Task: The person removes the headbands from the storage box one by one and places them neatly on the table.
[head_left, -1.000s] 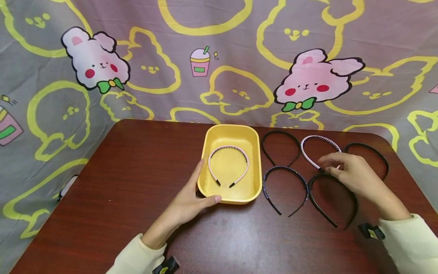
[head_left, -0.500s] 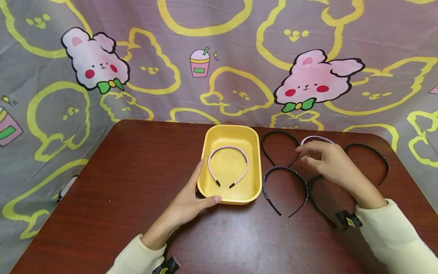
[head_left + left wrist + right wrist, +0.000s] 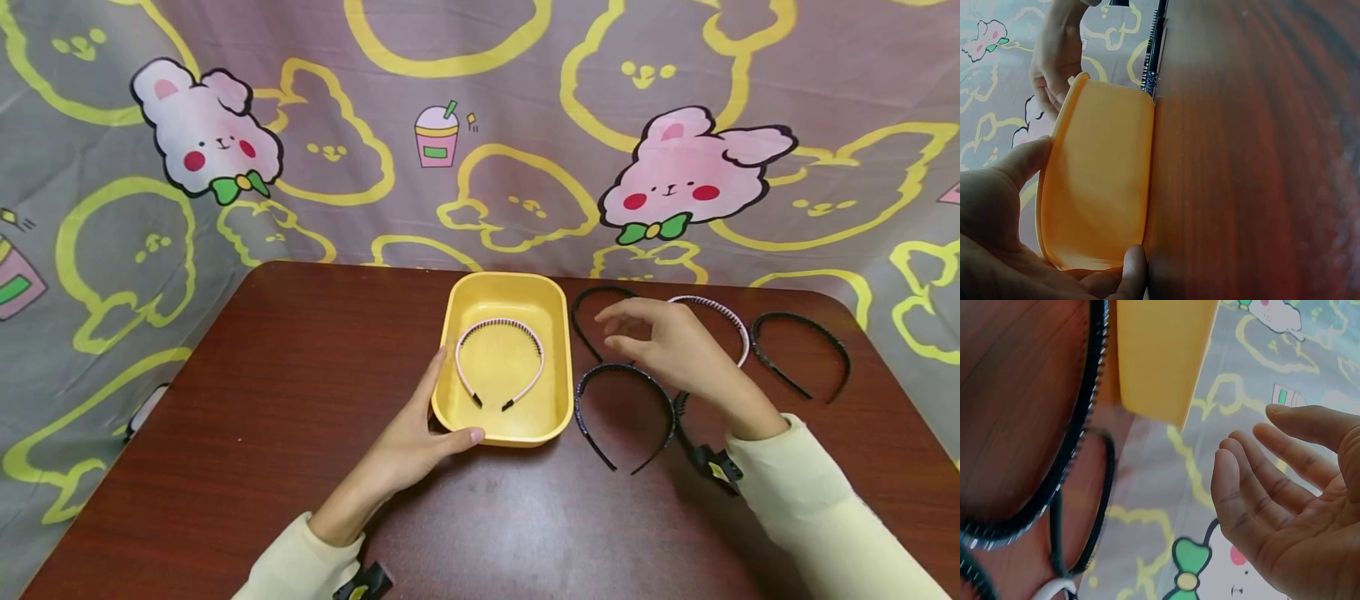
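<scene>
A yellow plastic box stands on the table, with a pale pink toothed headband lying inside. My left hand grips the box's near left corner, fingers and thumb spread along its sides. Right of the box, my right hand hovers over the headbands, fingers loosely bent and nothing between them, as the right wrist view confirms. Below it lies a glittery dark blue headband. A black headband is partly covered by its fingers. Behind it shows a white-pink headband.
Another black headband lies at the far right. A further black headband is largely hidden under the right wrist. The brown table reaches a patterned cloth hanging behind it.
My right hand has moved left from above the white-pink headband to above the back black headband. The far-right black headband shows fully now. The left hand and box stay put.
</scene>
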`<move>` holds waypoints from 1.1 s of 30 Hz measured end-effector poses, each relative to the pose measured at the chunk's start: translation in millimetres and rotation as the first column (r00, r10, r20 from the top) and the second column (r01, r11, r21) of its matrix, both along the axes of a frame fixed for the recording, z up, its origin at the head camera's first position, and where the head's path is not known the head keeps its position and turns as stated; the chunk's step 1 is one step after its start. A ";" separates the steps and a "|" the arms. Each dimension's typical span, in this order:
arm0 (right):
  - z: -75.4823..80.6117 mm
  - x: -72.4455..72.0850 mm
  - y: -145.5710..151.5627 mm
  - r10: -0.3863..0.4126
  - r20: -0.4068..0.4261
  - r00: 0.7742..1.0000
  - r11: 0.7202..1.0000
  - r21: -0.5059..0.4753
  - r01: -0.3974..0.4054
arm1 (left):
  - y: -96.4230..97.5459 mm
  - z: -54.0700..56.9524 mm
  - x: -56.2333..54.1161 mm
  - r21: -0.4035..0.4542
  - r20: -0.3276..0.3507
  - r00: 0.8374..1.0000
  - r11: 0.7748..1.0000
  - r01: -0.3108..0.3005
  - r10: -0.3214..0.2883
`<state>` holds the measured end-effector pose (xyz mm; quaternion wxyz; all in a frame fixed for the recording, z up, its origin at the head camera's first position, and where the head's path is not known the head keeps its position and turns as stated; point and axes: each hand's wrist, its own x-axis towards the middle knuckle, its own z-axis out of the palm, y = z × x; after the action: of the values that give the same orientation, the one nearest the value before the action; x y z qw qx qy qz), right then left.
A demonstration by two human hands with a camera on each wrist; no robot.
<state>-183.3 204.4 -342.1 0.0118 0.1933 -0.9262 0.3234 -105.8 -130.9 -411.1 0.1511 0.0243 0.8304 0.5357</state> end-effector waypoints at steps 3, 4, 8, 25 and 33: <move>0.8 -3.1 -9.8 0.027 -0.014 1.000 0.999 -0.023 -0.027 | 0.0 0.7 0.0 -0.002 -0.006 1.000 1.000 0.004 -0.004; 1.0 -4.2 -13.0 0.036 -0.019 0.999 0.999 -0.035 -0.037 | 0.0 0.7 0.0 -0.003 -0.009 1.000 1.000 0.006 -0.006; 1.3 -8.6 -25.8 0.057 -0.021 0.998 0.996 -0.073 -0.058 | 0.2 1.0 0.1 -0.004 -0.020 1.000 1.000 0.009 -0.009; -13.3 -35.4 -64.8 0.094 -0.002 0.996 0.993 -0.076 -0.094 | 0.5 -0.5 0.4 0.006 -0.013 1.000 1.000 0.006 -0.006; -19.0 -51.1 -81.7 0.099 0.040 0.994 0.994 -0.059 -0.097 | -0.7 -1.1 -0.6 0.007 -0.016 1.000 1.000 0.006 -0.006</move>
<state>-234.4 122.7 -361.1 -0.0185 0.2312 -0.9061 0.3537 -106.4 -131.6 -412.2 0.1462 0.0317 0.8298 0.5377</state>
